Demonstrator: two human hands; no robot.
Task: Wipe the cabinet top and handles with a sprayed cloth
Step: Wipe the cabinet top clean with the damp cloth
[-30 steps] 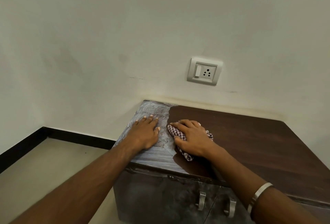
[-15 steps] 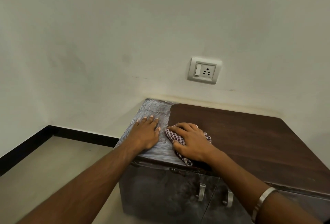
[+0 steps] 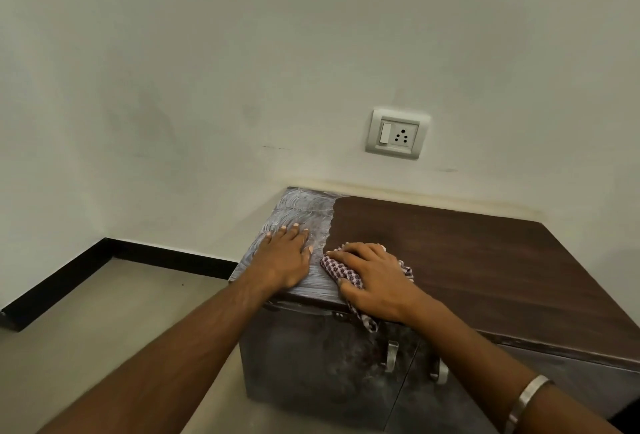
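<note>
The right hand (image 3: 375, 278) presses the checked cloth (image 3: 341, 272) flat on the cabinet top (image 3: 467, 260) near its front edge, the dusty grey strip (image 3: 304, 212) lying just left under the flat, empty left hand (image 3: 284, 260), the handles (image 3: 393, 355) below.

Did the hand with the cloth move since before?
Yes. The right hand slid the cloth toward the cabinet top's front edge, where it now hangs over.
</note>
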